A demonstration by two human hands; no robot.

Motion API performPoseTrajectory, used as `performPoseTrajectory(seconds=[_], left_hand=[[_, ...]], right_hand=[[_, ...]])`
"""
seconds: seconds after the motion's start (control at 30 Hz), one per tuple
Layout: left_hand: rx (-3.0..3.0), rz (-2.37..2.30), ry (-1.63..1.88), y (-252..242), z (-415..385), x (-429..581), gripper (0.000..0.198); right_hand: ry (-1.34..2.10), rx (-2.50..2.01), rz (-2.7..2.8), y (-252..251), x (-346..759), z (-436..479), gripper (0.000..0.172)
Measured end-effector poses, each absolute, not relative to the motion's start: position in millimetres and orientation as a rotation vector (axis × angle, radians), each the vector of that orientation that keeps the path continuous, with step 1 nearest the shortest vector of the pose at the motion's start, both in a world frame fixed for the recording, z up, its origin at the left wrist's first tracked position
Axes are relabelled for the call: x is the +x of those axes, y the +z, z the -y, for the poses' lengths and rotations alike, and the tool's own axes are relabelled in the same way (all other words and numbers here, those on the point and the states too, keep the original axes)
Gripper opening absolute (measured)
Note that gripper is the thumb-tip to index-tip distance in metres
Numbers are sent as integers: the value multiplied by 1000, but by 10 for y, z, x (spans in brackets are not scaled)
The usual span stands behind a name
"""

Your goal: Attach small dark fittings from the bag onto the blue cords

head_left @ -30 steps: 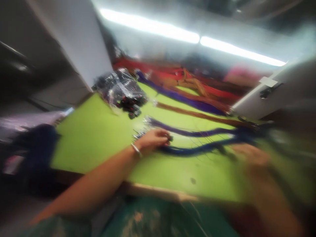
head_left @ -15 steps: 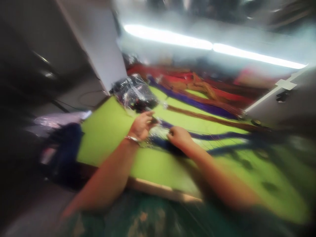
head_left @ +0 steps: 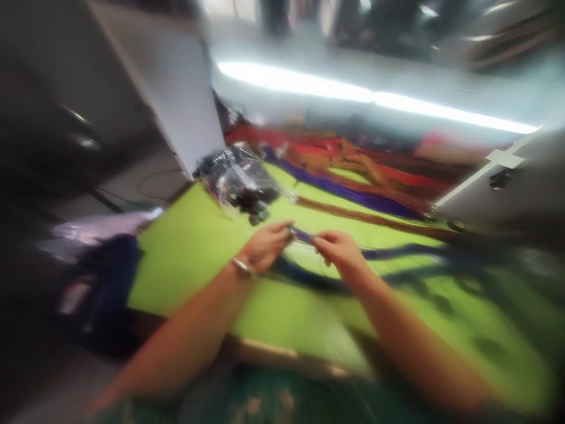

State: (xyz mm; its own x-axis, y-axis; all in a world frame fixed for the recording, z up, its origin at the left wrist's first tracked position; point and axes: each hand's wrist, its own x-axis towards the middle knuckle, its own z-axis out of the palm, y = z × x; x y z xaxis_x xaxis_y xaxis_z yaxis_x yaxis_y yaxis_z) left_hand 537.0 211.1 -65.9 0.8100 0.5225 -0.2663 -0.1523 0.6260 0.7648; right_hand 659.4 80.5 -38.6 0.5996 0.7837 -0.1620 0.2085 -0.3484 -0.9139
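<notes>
In the head view my left hand, with a bracelet at its wrist, is closed in a pinch around the left end of a blue wire. A small dark piece sits at its fingertips, too blurred to name. My right hand pinches the same wire a short way to the right. Beyond that hand a blue wire bundle runs off to the right. Beneath my hands a second, darker blue bundle curves across the green tabletop.
A clear plastic bag of dark parts lies at the back left, with small black parts spilling out. Brown wires, a purple bundle and red bundles stretch across the back. Dark blue material hangs beside the left edge.
My left hand has drawn back from the bag toward the right and nearer my body, turning to pinch the wire end. My right hand has shifted slightly right. The small black parts now show.
</notes>
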Motion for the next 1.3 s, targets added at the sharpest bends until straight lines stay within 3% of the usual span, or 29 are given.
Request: performPoseTrajectory(seconds=[0.37,1.03,1.3], left_hand=[[872,-448,263,-782,-2012,5435,28],[1261,-452,367,-895,-2034,5415,35],[1340,-396,435,-888,-2016,5426,33]], right_hand=[[470,-1830,1022,-666,6649,-802,20],[440,-1927,1134,-659,6611,-803,18],[1083,-1715,743,-607,6626,-816,14]])
